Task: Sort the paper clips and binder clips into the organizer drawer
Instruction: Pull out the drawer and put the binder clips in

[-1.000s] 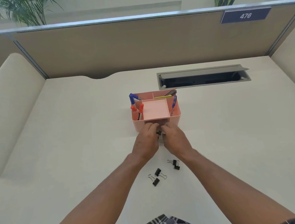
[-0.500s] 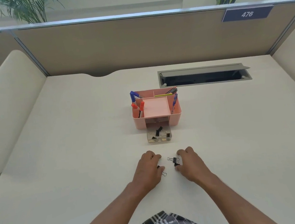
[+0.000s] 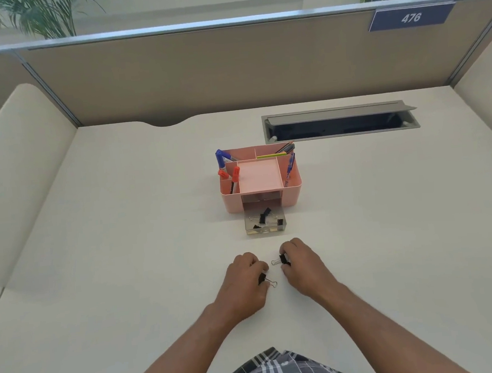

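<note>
My left hand (image 3: 245,278) pinches a small black binder clip (image 3: 264,279) on the cream tabletop (image 3: 128,286), fingers curled on it. My right hand (image 3: 302,262) grips another black binder clip (image 3: 283,259). The clear plastic drawer (image 3: 265,222), pulled out of the pink organizer (image 3: 259,178) just beyond, holds several clips.

Bright, even, soft light; faint shadows; edges bow, perhaps slightly blurred.
</note>
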Demonstrator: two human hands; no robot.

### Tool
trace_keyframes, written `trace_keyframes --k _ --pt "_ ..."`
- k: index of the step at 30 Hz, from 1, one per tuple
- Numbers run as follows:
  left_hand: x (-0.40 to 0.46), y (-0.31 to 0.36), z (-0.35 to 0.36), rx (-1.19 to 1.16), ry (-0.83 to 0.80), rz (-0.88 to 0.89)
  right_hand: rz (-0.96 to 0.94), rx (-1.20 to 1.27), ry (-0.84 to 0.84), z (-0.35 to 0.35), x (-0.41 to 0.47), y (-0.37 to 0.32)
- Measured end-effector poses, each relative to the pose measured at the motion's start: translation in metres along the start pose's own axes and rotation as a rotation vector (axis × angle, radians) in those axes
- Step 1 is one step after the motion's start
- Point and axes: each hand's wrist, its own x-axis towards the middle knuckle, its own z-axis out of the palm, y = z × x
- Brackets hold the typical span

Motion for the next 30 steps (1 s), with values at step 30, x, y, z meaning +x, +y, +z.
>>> trace_keyframes --k 30 --pt "0.071 0.024 -0.044 -0.322 0.307 -0.16 -0.165 0.35 0.322 -0.047 0.045 -0.027"
